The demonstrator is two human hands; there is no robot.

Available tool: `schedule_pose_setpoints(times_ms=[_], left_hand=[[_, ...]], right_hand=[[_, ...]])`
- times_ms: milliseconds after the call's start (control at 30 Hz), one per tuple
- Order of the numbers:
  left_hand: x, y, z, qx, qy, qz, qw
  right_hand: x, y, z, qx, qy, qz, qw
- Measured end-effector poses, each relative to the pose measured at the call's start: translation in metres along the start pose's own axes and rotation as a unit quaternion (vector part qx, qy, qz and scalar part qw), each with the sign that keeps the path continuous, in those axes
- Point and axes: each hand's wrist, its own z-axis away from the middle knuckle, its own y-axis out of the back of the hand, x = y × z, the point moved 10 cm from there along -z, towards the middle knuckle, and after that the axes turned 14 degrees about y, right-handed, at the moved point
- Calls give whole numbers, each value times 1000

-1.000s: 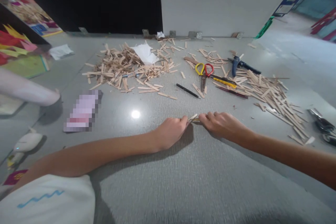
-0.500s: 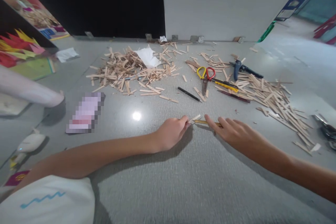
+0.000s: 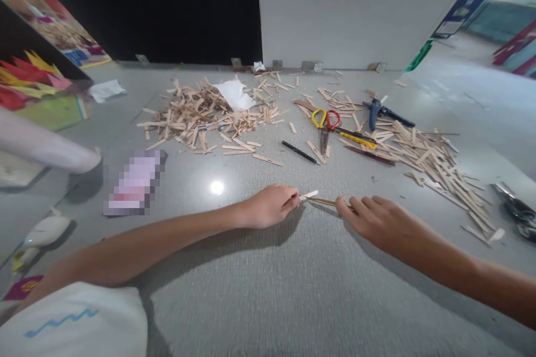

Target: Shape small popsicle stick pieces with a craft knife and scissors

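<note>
The left hand (image 3: pixel 274 205) I'm watching is closed on a pale stick (image 3: pixel 310 195), gripping its near end so a short tip pokes out towards two o'clock, while the right hand (image 3: pixel 374 217) is wrapped around a slim brass-coloured tool (image 3: pixel 325 202) with a dark point. From my end that point sits at or just under the stick's exposed part; I can't tell whether it touches. That stick, at the middle of my clock between the hands, looks to me part-worked: it is in hand, with the tool brought to it, not laid down. At ten o'clock I have a tangled heap of sticks (image 3: pixel 196 114), and between two and three a looser pile of sticks (image 3: pixel 444 162). Which is finished and which is waiting I can't judge, though so many loose pieces suggest plenty remains if either is stock. I see nothing joined or assembled near the hands. The scissors (image 3: pixel 324 138) at twelve and the black pen (image 3: pixel 299 152) just before it lie unheld on the grey surface (image 3: pixel 293 295).
</note>
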Motion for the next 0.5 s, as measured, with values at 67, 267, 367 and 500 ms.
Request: schedule_pose_setpoints(times_ms=[67,267,367,500], left_hand=[[2,1,2,-7,-9,4,1000],[3,1,0,-14,-17,12,1000],[2,1,-2,-11,-21,11,1000],[4,1,-2,-5,-24,1,1000]], right_hand=[[3,-3,-3,-8,-12,3,1000],[6,-12,-17,-18,-15,-37,999],[7,-20,-19,-40,-11,-54,998],[10,-25,-24,-59,-14,-52,997]])
